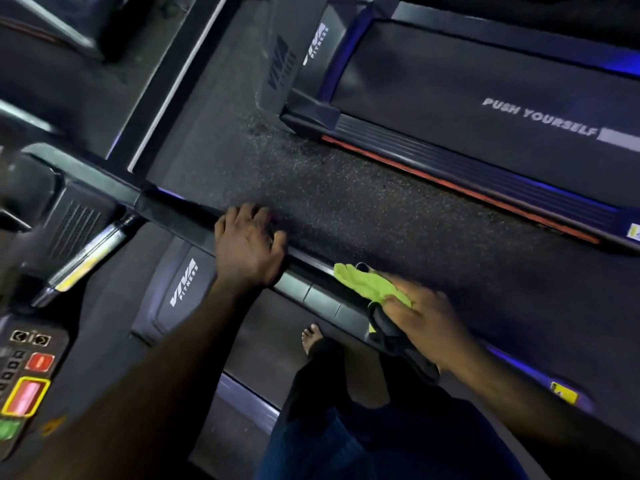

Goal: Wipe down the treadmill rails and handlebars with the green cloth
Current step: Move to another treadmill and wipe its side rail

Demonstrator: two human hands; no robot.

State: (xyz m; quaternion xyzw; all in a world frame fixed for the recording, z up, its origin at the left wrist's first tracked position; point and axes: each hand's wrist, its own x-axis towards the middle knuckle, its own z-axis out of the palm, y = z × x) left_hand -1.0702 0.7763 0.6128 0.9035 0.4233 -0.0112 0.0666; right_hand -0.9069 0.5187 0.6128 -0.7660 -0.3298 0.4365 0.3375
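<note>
The treadmill's dark handrail point(183, 220) runs diagonally from the console at the left down toward the right. My left hand point(247, 245) lies over the rail's middle, fingers curled over its far edge and thumb on the near side. Further right, my right hand point(426, 329) holds the bunched green cloth point(372, 282) against the rail near its black end grip point(398, 341). Part of the cloth is hidden under my fingers.
The console point(27, 389) with red and green buttons sits at the lower left. My bare foot point(311, 337) stands on the belt below the rail. A speckled rubber floor strip point(363, 209) separates this machine from a neighbouring treadmill point(519, 116) marked PUSH YOURSELF.
</note>
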